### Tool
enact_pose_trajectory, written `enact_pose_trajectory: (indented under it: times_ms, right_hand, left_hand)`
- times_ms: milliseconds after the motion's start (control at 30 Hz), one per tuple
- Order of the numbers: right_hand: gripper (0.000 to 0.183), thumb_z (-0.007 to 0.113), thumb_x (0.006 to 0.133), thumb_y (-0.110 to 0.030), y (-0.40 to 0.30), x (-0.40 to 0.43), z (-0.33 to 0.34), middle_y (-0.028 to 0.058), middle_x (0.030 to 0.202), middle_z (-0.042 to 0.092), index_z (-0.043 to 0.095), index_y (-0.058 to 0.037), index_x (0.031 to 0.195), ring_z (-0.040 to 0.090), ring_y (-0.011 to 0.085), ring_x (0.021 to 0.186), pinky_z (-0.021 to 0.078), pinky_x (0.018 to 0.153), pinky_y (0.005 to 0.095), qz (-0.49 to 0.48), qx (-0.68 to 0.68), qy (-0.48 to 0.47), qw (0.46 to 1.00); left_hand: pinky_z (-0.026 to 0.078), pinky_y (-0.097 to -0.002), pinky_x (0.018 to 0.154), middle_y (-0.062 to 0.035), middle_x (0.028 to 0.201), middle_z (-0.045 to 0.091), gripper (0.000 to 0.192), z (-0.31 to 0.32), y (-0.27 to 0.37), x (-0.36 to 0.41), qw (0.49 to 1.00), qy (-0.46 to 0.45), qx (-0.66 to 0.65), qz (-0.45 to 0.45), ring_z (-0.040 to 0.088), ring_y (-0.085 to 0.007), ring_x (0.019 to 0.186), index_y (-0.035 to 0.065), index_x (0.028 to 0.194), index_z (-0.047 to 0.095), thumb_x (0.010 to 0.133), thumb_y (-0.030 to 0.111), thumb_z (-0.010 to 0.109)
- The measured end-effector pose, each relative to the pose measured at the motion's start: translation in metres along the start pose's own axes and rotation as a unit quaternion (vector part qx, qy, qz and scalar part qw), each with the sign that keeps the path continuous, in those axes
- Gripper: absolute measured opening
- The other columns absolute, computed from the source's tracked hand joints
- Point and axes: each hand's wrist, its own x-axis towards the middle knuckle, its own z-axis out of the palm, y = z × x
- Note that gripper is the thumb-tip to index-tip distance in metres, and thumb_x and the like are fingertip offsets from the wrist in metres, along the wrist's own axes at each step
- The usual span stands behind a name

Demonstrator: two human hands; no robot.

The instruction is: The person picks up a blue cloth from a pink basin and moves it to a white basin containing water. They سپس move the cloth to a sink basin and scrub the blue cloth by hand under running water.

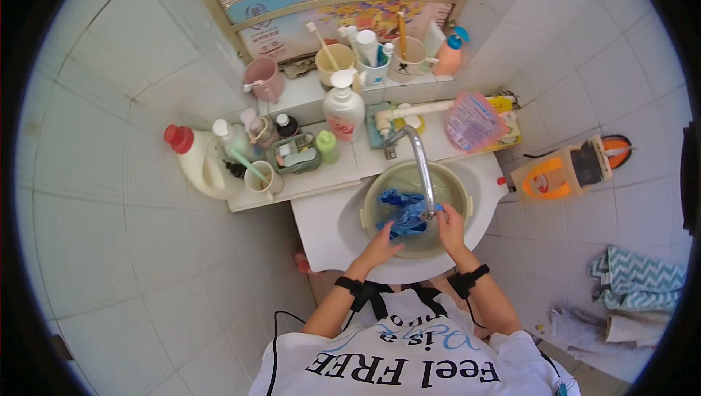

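Observation:
A crumpled blue cloth lies wet in the water of a round, pale plastic basin set in the white washbasin. My left hand is at the near left of the cloth, its fingertips against the edge and its thumb spread apart; whether it grips is unclear. At the right, my right hand pinches a blue corner of the cloth between thumb and fingers. The curved chrome faucet spout reaches over the basin and hides part of the cloth.
Behind the basin, a ledge holds a pump bottle, a green bottle, a small tray, a cup and a pink refill pouch. A red-capped jug stands left. An orange-handled container is at the right wall.

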Motion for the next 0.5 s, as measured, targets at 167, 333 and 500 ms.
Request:
enact_pose_trajectory:
  times_ms: [167, 333, 500]
  right_hand:
    - [0.014, 0.050, 0.085, -0.005, -0.049, -0.021, -0.047, 0.0090, 0.079, 0.058, 0.056, 0.0037, 0.094, 0.055, 0.0166, 0.075, 0.0425, 0.069, 0.0261, 0.030, 0.134, 0.047, 0.989]
    - [0.012, 0.048, 0.088, -0.007, -0.066, -0.019, -0.075, 0.0036, 0.076, 0.054, 0.055, 0.0023, 0.093, 0.049, 0.0097, 0.072, 0.0405, 0.067, 0.0226, 0.040, 0.179, 0.102, 0.978]
    - [0.014, 0.048, 0.089, -0.011, -0.079, -0.006, -0.110, -0.0004, 0.076, 0.052, 0.055, 0.0015, 0.086, 0.046, 0.0061, 0.071, 0.0390, 0.066, 0.0199, 0.037, 0.183, 0.178, 0.966]
  left_hand:
    - [0.042, -0.0416, 0.081, -0.0210, 0.110, 0.051, 0.068, 0.027, 0.009, 0.029, 0.992, -0.012, 0.113, 0.048, 0.050, -0.0380, 0.100, 0.0117, 0.130, 0.029, 0.073, 0.022, 0.065]
    - [0.043, -0.0408, 0.075, -0.0164, 0.095, 0.054, 0.043, 0.032, 0.052, 0.036, 0.975, 0.068, 0.194, 0.080, 0.052, -0.0380, 0.089, 0.0123, 0.112, 0.040, 0.074, 0.014, 0.061]
    - [0.043, -0.0389, 0.069, -0.0151, 0.086, 0.054, 0.023, 0.019, 0.074, 0.032, 0.985, 0.144, 0.045, 0.088, 0.054, -0.0351, 0.083, 0.0092, 0.096, 0.044, 0.077, 0.007, 0.056]
